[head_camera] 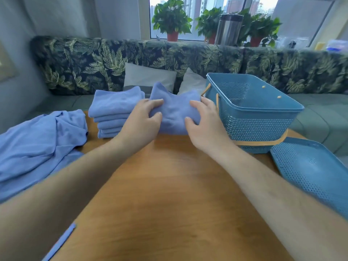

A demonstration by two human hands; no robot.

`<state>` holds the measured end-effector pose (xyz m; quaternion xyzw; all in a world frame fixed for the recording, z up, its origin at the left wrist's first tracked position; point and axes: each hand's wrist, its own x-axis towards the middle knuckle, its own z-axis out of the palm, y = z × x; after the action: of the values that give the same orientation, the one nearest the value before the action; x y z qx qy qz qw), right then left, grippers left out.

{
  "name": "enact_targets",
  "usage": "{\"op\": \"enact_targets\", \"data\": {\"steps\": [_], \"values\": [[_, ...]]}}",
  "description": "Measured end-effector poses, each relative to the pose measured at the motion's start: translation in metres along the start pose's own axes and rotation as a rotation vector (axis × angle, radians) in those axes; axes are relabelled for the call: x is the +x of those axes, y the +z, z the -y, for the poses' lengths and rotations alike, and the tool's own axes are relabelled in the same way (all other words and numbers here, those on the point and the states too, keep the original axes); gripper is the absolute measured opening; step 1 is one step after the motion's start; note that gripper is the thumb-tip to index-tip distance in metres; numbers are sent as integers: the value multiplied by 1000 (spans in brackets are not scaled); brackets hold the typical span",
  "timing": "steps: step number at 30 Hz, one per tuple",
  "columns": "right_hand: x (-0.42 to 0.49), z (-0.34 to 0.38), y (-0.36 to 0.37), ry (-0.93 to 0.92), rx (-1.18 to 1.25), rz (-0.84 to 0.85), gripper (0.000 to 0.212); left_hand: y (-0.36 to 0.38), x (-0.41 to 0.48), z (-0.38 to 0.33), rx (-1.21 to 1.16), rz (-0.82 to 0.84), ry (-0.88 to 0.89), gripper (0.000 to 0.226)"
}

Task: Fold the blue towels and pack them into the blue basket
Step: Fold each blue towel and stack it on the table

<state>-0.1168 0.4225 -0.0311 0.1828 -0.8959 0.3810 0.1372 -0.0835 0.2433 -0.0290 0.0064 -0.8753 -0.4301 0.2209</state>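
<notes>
- Towels (175, 113) — plain periwinkle blue, no print.
- Basket (259, 121): teal blue, walls dotted with rows of small holes; handle (263, 143) pale tan.
- Lid (310, 172): the same teal, the same dotted holes.
- Table (169, 185): orange-brown wood grain.
- Sofa (188, 59) — dark back with a green and yellow leaf print.
- Cushions (148, 76): pale grey.
- Plant pots (172, 36): red.

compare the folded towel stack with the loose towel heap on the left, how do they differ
The folded stack is neat, in squared layers; the loose heap is crumpled. The folded stack is compact and tall; the loose heap spreads wide and low. The folded stack sits beside the held towel; the loose heap lies farther left. Both are the same light blue, neither in the basket.
</notes>
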Motion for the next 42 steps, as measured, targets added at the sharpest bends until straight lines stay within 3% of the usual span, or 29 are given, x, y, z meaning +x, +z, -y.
{"op": "enact_targets", "data": {"steps": [12, 16, 18, 20, 22, 24, 26, 27, 29, 34, 37, 42], "values": [[136, -27, 29, -1, -316, -19, 39, 40, 151, 19, 122, 57, -4, 53], [135, -46, 52, 93, -415, 135, 33, 73, 160, 68, 332, 164, -164, 20], [134, -55, 60, 120, -505, 165, 36, 83, 154, 82, 467, 173, -185, 29], [138, -57, 60, 60, -511, 125, 40, 83, 146, 82, 506, -22, 21, 35], [135, -59, 67, -155, -532, -69, 46, 85, 138, 81, 517, -140, 236, 38], [130, -63, 75, -280, -620, -8, 49, 88, 131, 83, 555, 61, 256, 48], [128, -71, 77, -202, -688, 274, 51, 91, 127, 89, 639, 331, 140, 56], [126, -73, 75, -147, -692, 350, 51, 89, 126, 88, 668, 379, 114, 57], [123, -70, 71, -139, -658, 319, 47, 84, 125, 79, 665, 352, 125, 53], [91, -44, 66, -284, -531, 50, 31, 56, 86, 71, 544, 142, 287, 38], [56, -25, 76, -213, -414, 89, 31, 37, 40, 73, 510, 119, 221, 38], [-2, 12, 111, -287, -356, 209, 29, 2, -38, 90, 497, 72, 81, 37]]}}
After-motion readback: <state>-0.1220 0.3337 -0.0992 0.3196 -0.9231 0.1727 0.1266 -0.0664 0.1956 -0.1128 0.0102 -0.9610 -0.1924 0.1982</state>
